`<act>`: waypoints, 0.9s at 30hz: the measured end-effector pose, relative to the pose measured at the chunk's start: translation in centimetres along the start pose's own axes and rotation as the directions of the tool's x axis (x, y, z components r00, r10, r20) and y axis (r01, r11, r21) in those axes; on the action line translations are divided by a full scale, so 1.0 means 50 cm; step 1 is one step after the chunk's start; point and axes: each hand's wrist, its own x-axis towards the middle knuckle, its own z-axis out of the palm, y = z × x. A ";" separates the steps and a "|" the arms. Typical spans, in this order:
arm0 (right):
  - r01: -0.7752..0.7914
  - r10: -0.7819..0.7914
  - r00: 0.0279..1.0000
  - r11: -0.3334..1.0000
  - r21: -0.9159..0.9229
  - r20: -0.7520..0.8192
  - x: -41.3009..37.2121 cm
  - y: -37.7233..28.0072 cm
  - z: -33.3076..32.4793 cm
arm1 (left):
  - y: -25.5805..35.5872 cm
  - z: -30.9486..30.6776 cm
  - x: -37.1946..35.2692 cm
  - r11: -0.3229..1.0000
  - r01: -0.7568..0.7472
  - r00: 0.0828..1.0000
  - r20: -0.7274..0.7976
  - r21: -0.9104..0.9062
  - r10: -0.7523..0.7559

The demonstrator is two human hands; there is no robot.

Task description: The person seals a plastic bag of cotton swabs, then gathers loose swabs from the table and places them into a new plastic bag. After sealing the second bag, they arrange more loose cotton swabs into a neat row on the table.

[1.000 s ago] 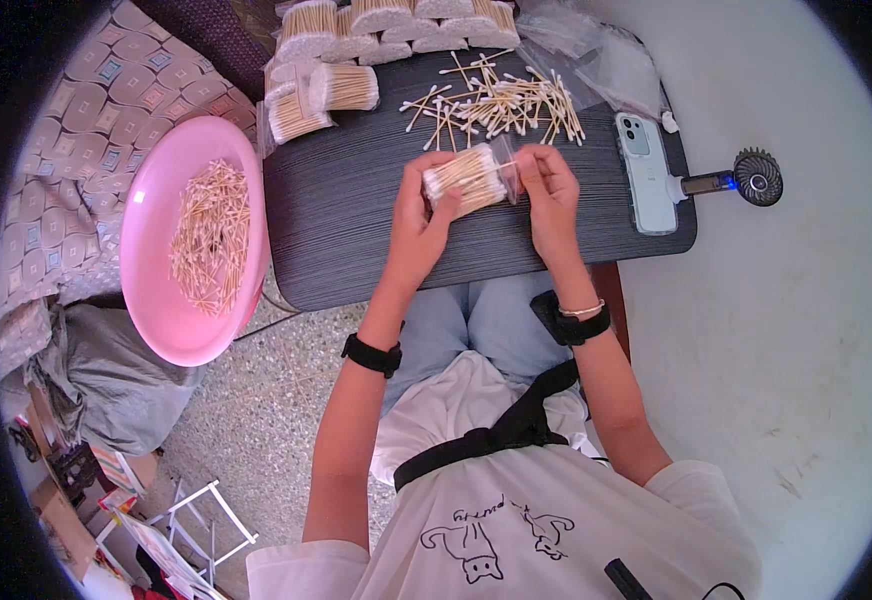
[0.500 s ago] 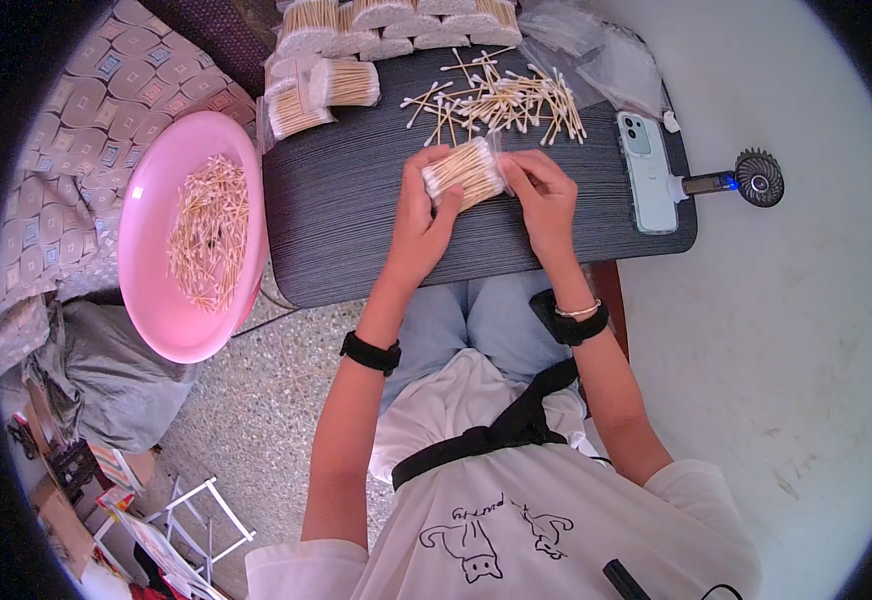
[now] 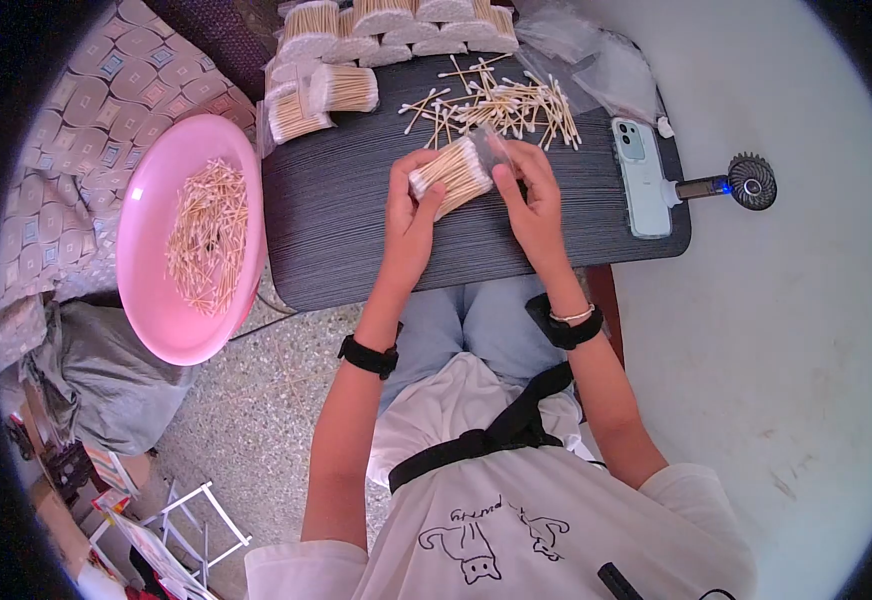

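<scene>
A clear bag packed with cotton swabs point(image 3: 453, 178) is held tilted above the dark table point(image 3: 336, 230). My left hand point(image 3: 412, 215) is wrapped round its left side, thumb across the swabs. At the bag's right end, my right hand point(image 3: 533, 200) pinches the clear plastic flap point(image 3: 493, 150). Just beyond the hands lies a loose pile of cotton swabs point(image 3: 516, 102).
Filled swab bags point(image 3: 344, 88) are stacked along the back edge, with empty plastic bags point(image 3: 616, 75) at the back right. A phone point(image 3: 643, 180) and small fan point(image 3: 753, 181) are at right. A pink basin point(image 3: 141, 290) holding swabs stands left.
Both hands and the bag have shifted slightly left. The clear flap now stands out more at the bag's right end, and my right hand has turned a little.
</scene>
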 end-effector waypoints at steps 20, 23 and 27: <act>-0.121 0.163 0.986 0.846 0.519 -0.035 0.002 -0.040 0.011 | 0.001 -0.001 -0.008 0.993 -0.040 0.986 0.168 0.111 0.020; -0.153 0.178 0.984 0.806 0.572 0.012 -0.001 -0.049 0.010 | -0.001 -0.008 -0.007 0.942 -0.009 0.964 0.252 0.336 -0.081; -0.266 0.289 0.957 0.805 0.531 0.041 -0.009 -0.035 0.014 | 0.002 0.001 -0.012 0.950 -0.023 0.970 0.237 0.313 -0.055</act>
